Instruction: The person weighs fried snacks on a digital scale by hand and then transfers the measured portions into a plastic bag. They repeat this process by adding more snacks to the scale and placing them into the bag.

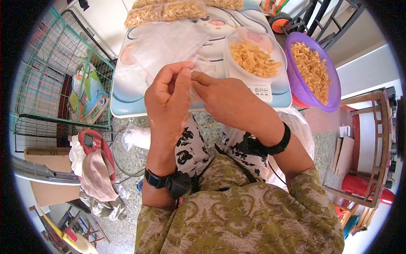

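Both hands meet over the near edge of the table. My left hand (168,93) is closed in a pinch, thumb against fingers, on a clear plastic bag (206,65). My right hand (230,100) pinches the same bag from the other side, its fingertips close to my left thumb. Part of the bag is hidden behind the hands. Beyond them lies a pile of flat clear bags (167,44). To the right, a clear bowl (228,55) holding some yellowish dried chips (253,59) rests on a white scale (263,92).
Filled bags of chips (184,10) line the table's (131,99) far edge. A purple basin (327,95) full of chips stands off its right side. A green wire cage (40,91) is at left, near a red stool (109,156) with a cloth and a phone.
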Available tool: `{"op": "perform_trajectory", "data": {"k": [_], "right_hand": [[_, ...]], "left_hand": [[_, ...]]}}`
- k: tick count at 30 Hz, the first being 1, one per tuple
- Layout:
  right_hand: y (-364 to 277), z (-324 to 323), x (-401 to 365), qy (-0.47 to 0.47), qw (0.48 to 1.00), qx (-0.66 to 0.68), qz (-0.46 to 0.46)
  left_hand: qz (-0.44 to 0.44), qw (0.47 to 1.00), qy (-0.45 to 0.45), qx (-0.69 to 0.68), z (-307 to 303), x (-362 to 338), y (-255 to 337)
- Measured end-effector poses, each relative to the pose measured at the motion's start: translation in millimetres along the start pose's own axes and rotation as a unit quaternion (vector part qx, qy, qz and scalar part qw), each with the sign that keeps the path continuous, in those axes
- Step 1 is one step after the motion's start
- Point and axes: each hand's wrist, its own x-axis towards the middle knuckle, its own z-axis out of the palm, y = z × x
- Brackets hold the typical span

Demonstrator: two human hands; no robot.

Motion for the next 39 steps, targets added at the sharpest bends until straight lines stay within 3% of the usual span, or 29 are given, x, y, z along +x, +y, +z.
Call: {"op": "perform_trajectory", "data": {"k": [3,5,6,8,9,11,16,22,24,25,30,34,37,39], "right_hand": [[1,-12,-4,-0.022,0.999,0.028,0.016],[7,-17,-14,0.055,0.992,0.11,-0.035],[12,-21,-19,0.055,0.992,0.109,-0.035],[26,-33,-30,0.145,0.975,0.169,-0.02],[36,-39,-36,0.145,0.975,0.17,-0.02],[60,-53,-45,0.194,0.976,0.071,0.066],[98,-66,-52,0.124,0.973,0.062,0.184],[110,-49,-38,0.045,0.989,0.014,0.14],[128,-27,-33,0.122,0.992,-0.02,-0.006],[128,-27,-32,0.122,0.992,-0.02,-0.005],[113,-33,-19,0.012,0.99,-0.001,0.138],[123,-26,-19,0.034,0.991,0.011,0.129],[129,-31,-25,0.099,0.989,0.005,0.106],[131,-41,-27,0.167,0.972,0.073,0.15]], "left_hand": [[-0.017,1.0,0.019,-0.014,0,5,-4],[-0.018,0.999,0.027,-0.007,0,6,-2],[-0.02,0.999,0.037,0.002,0,6,-1],[-0.019,0.999,0.04,-0.006,0,8,-3],[-0.018,0.999,0.042,-0.014,0,8,-3],[-0.009,0.999,0.043,-0.021,3,9,-3],[0.016,0.997,0.031,-0.072,19,12,1],[0.048,0.995,0.019,-0.088,35,15,-12],[0.044,0.996,0.01,-0.082,38,16,-12],[0.044,0.996,0.01,-0.081,41,16,-12],[0.027,0.995,0.003,-0.094,47,17,-13],[0.02,0.995,0.0,-0.094,48,17,-13],[0.022,0.995,0.0,-0.095,46,18,-14],[0.025,0.995,0.007,-0.098,46,19,-13]]}}
